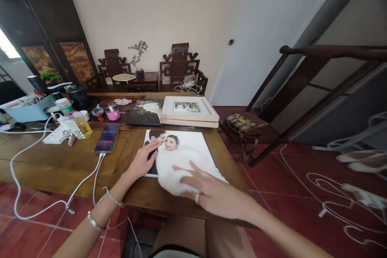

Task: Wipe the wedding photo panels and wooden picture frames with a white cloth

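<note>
A large white-backed photo print (195, 139) of a couple lies flat at the wooden table's near edge. My left hand (142, 162) rests on its left side with fingers stretched out, holding nothing. Over its lower middle, my right hand (210, 191) presses a bunched white fluffy cloth (169, 167) onto the surface. Some fingers are spread across the cloth and others sink into its folds. Cloth and hand hide much of the print's lower part.
Behind the print are stacked pale picture frames (208, 111) and a dark photo panel (140, 117). To the left stand a phone (106, 138) on charging cables, a pink cup (113, 113), an oil-coloured bottle (81, 125) and a power strip (56, 135). A wooden chair (263, 129) stands right.
</note>
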Tool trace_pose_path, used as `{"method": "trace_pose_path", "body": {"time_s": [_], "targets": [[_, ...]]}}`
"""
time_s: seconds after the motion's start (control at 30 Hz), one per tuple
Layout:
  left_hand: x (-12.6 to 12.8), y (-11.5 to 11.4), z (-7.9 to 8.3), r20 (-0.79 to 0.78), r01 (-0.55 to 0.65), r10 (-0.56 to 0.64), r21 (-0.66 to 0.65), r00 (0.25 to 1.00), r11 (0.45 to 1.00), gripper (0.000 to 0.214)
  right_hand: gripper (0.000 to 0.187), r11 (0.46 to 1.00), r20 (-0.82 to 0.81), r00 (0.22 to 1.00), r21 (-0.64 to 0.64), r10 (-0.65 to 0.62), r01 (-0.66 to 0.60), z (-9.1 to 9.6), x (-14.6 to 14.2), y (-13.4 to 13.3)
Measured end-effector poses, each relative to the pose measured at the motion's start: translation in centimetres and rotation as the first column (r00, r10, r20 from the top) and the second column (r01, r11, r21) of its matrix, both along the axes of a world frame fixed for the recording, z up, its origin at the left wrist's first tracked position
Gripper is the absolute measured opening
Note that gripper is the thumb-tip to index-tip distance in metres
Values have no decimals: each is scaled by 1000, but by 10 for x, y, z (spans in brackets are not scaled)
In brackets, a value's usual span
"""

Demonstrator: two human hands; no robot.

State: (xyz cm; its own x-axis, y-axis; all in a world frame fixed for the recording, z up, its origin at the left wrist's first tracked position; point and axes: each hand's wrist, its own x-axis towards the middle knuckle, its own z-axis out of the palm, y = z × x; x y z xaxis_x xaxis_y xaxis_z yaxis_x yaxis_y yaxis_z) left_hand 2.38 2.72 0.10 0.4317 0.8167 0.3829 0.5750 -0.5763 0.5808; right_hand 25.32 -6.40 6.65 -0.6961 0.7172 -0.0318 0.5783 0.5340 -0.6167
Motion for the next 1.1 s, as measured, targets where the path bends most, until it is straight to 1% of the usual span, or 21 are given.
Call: {"method": "trace_pose_path", "body": {"time_s": [0.03, 0.1, 0.17, 0.23, 0.37, 0.47, 0.53, 0.6, 0.7, 0.73, 0.8, 0.87, 0.9, 0.93, 0.97, 1.0, 1.03, 1.1], "targets": [[0, 0, 0, 1, 1, -1, -1, 1000, 1000, 36, 34, 999, 12, 1000, -52, 11, -10, 4, 2, -4], [0, 0, 0, 5, -1, 1, 2, 1000, 1000, 35, 36, 991, 41, 999, -131, 3, 3, 7, 8, -4], [0, 0, -1, 4, -1, 1, 9, 1000, 1000, 36, 39, 987, 64, 997, -150, -53, 62, 3, 14, 8], [-1, 0, -1, -6, -2, 2, 15, 1000, 1000, 36, 42, 985, 61, 989, -104, -133, 138, -7, 20, 27], [-1, 0, -1, -23, 2, -2, 10, 1000, 1000, 36, 48, 966, 29, 965, 22, -260, 259, -25, 25, 77], [0, 0, 1, -8, 16, -16, 6, 1000, 1000, 36, 44, 943, -9, 953, 144, -302, 301, -30, 20, 105], [1, 0, 1, 2, 21, -21, -3, 1000, 1000, 36, 39, 926, -27, 953, 230, -301, 299, -30, 12, 112], [1, 0, 2, 30, 12, -12, -10, 999, 1000, 37, 37, 917, -30, 957, 279, -288, 285, -31, 1, 108], [1, -1, 4, 122, -36, 39, -26, 992, 999, 42, 35, 930, -20, 975, 295, -221, 217, -34, -16, 85], [1, -1, 5, 159, -54, 59, -36, 985, 998, 43, 34, 940, -19, 985, 296, -170, 168, -35, -22, 74], [1, -2, 6, 221, -83, 92, -51, 971, 995, 46, 31, 960, -27, 999, 278, -20, 26, -32, -29, 51], [1, -3, 6, 253, -102, 112, -51, 961, 993, 48, 32, 967, -52, 989, 222, 137, -122, -24, -30, 30], [0, -3, 6, 255, -110, 118, -46, 960, 993, 48, 33, 968, -69, 980, 181, 188, -174, -19, -28, 22], [1, -3, 5, 248, -115, 121, -41, 961, 993, 48, 32, 971, -82, 973, 131, 214, -202, -14, -23, 16], [1, -2, 5, 230, -111, 116, -38, 966, 993, 48, 31, 977, -91, 974, 71, 208, -202, -9, -17, 13], [1, -2, 4, 201, -96, 101, -36, 974, 995, 46, 29, 985, -88, 981, 6, 174, -174, -5, -10, 13], [1, -2, 3, 165, -74, 79, -35, 983, 997, 45, 28, 991, -75, 991, -57, 115, -119, -3, -2, 14], [2, -1, 1, 94, -31, 33, -27, 995, 999, 39, 35, 989, -39, 997, -136, -71, 65, -2, 13, 26]]}}
